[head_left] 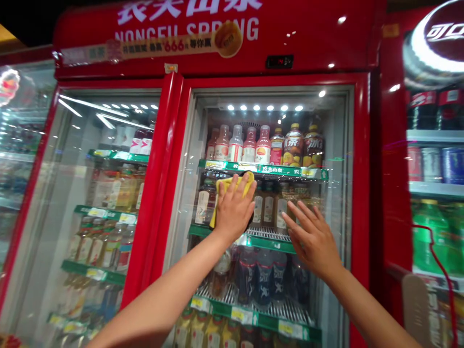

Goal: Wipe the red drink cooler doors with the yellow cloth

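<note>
My left hand (234, 208) lies spread over a yellow cloth (220, 191), pressing it against the glass door (337, 203) of a red drinks fridge, just below the top shelf's green label strip. Parts of the cloth show above and to the left of the fingers; the rest is hidden under the palm. To the right, my right hand (312, 234) has its fingers apart at the same glass and holds nothing. Whether its palm touches the pane cannot be told. Behind the glass, bottles (250, 145) stand on several shelves.
The red door frame (360, 193) runs down the right side, and a red post (155, 193) divides this door from a second glass door (108, 188) at the left. Another fridge with green bottles (431, 232) stands at the right, with a red cord (440, 261) before it.
</note>
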{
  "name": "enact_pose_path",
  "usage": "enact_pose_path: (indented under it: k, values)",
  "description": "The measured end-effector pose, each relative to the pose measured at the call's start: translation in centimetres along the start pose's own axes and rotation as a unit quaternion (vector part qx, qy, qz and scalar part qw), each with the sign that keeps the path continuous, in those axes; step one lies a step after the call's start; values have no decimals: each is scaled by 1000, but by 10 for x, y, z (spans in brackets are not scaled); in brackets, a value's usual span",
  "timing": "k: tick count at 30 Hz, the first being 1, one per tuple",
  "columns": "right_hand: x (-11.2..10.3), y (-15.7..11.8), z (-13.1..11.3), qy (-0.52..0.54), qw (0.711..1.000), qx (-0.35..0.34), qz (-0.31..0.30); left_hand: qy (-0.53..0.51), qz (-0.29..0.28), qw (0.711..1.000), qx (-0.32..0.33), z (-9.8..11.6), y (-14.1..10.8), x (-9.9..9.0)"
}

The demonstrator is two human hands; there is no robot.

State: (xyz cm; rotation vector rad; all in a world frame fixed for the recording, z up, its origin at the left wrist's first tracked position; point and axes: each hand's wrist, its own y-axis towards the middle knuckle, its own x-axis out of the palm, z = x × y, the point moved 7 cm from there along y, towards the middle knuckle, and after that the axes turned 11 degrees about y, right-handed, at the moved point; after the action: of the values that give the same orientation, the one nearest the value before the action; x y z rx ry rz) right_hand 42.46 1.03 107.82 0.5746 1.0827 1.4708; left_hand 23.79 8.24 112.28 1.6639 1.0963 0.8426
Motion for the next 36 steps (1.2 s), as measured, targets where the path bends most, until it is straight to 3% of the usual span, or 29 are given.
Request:
enact_pose_path:
  k: [3,4,5,6,8,10,11,13,15,17,19,20,22,24,27,29,32,34,36]
  values:
    - [-9,-28,2,3,999,-17,-34,-44,-22,985,164,17,-53,-8]
    - [-14,-37,5,4,999,-19,-42,-58,-31,977,202,13,-65,-9]
    - [-19,-43,10,5,999,-18,-46,-58,-38,979,191,2,-69,-9]
    - [-24,-49,15,5,999,-15,-44,-46,-33,988,147,-12,-65,-8]
    - [-32,-54,25,5,999,-6,-32,-9,-7,1000,-9,-41,-42,-6]
    - [-34,-55,29,4,1000,4,-18,-5,23,989,-148,-49,-15,-1]
    - [-32,-55,28,5,1000,7,-14,-13,26,985,-172,-41,-4,2]
    - [-27,-56,23,8,1000,9,-16,-19,15,988,-152,-9,8,7]
    - [-21,-60,16,14,999,2,-31,-14,-3,996,-86,25,-3,6]
    - [-20,-69,12,18,999,-12,-49,-8,-26,1000,6,47,-30,2]
    - [-24,-79,14,20,998,-27,-62,-2,-41,994,98,50,-58,-3]
    - [-28,-83,17,19,997,-32,-64,8,-47,993,106,43,-65,-5]
    - [-36,-87,25,18,997,-34,-62,28,-57,997,47,20,-59,-3]
    - [-42,-86,30,17,998,-26,-54,31,-43,998,-34,7,-33,0]
    - [-43,-81,29,20,998,-13,-49,12,8,995,-103,27,9,4]
    - [-41,-83,24,24,998,-19,-55,-11,3,999,-44,64,16,7]
    - [-43,-97,20,20,996,-53,-73,-50,-13,994,96,106,-11,6]
    - [-49,-108,25,11,993,-73,-90,-69,-22,982,173,114,-34,2]
    - [-57,-115,35,2,993,-72,-98,-72,-27,986,151,101,-32,2]
